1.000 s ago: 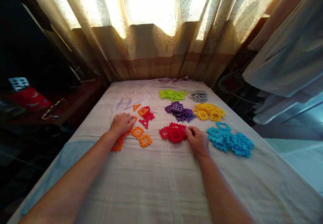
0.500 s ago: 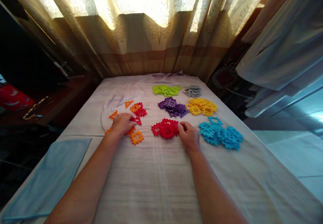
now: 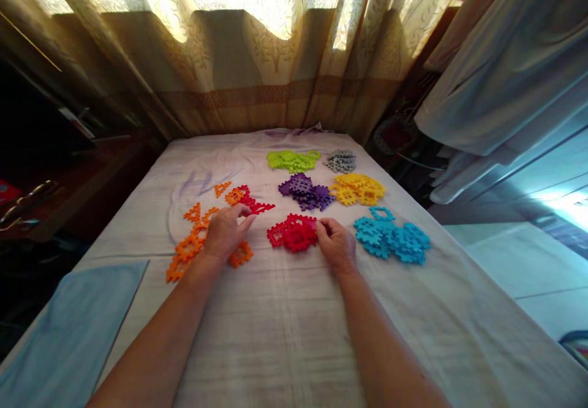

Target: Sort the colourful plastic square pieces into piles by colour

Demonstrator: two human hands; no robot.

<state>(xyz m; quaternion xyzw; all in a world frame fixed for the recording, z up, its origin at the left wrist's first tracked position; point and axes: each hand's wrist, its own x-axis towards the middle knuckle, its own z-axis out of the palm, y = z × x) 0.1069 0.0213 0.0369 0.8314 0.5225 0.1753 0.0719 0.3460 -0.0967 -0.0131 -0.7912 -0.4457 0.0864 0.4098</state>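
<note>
My left hand hovers over the orange interlocking plastic pieces, thumb and forefinger apart with nothing seen between them. Just beyond its fingertips lies a red triangular piece, close to a small red and orange cluster. An orange square piece shows below the hand, which hides part of the orange group. On the right side of the red pile, my right hand pinches the edge of a red piece. The other fingers of that hand are curled.
Purple pieces, lime green pieces, grey pieces, yellow pieces and blue pieces lie in piles on the sheet. A light blue cloth is at left. A curtain hangs behind.
The left thumb and forefinger have come away from the red triangle, which now lies farther right. My right hand stays at the red pile. The view has shifted slightly right.
</note>
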